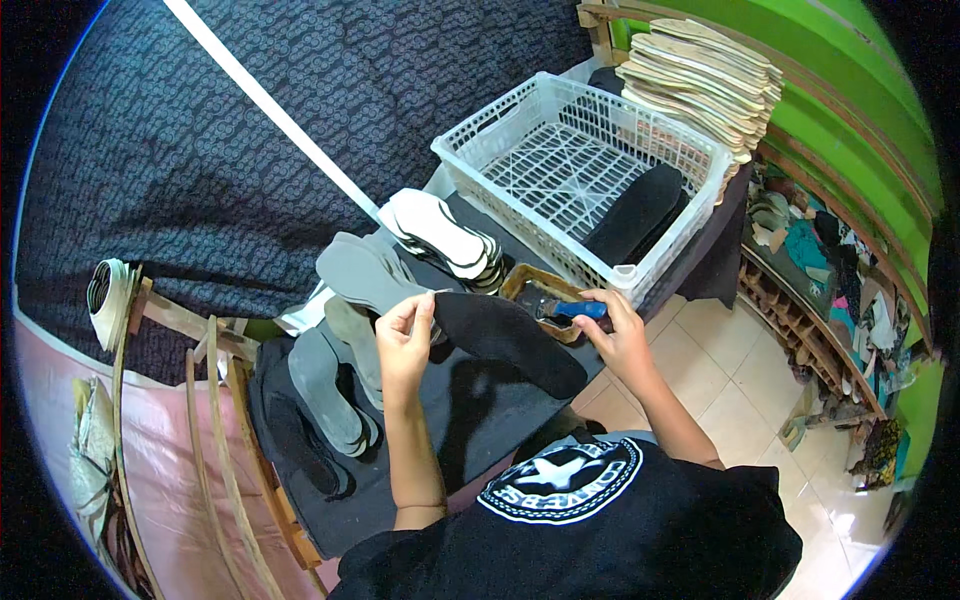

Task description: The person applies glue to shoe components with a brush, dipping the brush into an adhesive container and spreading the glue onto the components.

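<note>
My left hand (404,345) pinches one end of a black insole (515,345) between thumb and fingers, and the insole stretches out to the right above the dark table. In my right hand (622,345) is a brush with a blue handle (580,309), its head down over a small brown-rimmed tray (520,274). The tray's contents are hard to make out. Beyond and left of my left hand lie stacks of insole pieces: white ones (435,228), light grey ones (362,270), darker grey ones (322,380) and black ones (300,430).
A white plastic crate (490,178) stands behind the tray, with black insoles (640,208) inside. Tall piles of cream insole shapes (700,85) rise at the far right. Shelves of scraps (810,260) line the right wall. A wooden rack (205,440) stands at the left.
</note>
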{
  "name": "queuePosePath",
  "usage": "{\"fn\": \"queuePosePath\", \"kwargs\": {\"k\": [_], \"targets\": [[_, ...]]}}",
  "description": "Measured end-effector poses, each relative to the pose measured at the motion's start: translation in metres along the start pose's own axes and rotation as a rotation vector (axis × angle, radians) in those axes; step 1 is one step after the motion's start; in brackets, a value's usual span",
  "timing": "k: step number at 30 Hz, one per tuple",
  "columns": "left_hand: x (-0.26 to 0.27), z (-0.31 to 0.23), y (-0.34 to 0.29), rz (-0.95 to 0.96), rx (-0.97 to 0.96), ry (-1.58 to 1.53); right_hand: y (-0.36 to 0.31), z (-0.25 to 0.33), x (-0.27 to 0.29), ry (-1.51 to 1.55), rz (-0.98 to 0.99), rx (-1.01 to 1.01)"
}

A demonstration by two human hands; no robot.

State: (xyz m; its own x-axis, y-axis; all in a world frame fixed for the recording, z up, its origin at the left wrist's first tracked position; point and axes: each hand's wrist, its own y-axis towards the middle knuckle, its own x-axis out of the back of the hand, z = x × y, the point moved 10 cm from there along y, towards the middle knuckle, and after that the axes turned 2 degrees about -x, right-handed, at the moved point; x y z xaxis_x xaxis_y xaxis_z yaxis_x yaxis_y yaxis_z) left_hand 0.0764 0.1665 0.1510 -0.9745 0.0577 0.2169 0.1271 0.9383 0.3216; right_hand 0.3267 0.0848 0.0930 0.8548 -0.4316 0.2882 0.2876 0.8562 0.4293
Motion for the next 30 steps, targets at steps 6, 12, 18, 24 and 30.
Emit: {"fn": "queuePosePath", "kwargs": {"k": [6,12,18,24,30], "targets": [[-0.039,-0.071,0.025,0.256,-0.171,-0.028,-0.01,-0.018,0.018,0.192,0.039,-0.045],[-0.093,-0.172,0.083,0.679,-0.375,-0.086,-0.016,-0.016,0.049,0.232,-0.032,-0.015],[-0.152,-0.232,0.152,0.836,-0.462,0.03,-0.02,-0.013,0.069,0.287,-0.096,0.007],[-0.232,-0.233,0.196,0.858,-0.349,-0.027,-0.022,-0.022,0.1,0.345,-0.23,-0.014],[-0.304,-0.169,0.21,1.064,-0.171,-0.015,-0.021,-0.023,0.124,0.306,-0.33,0.017]]}}
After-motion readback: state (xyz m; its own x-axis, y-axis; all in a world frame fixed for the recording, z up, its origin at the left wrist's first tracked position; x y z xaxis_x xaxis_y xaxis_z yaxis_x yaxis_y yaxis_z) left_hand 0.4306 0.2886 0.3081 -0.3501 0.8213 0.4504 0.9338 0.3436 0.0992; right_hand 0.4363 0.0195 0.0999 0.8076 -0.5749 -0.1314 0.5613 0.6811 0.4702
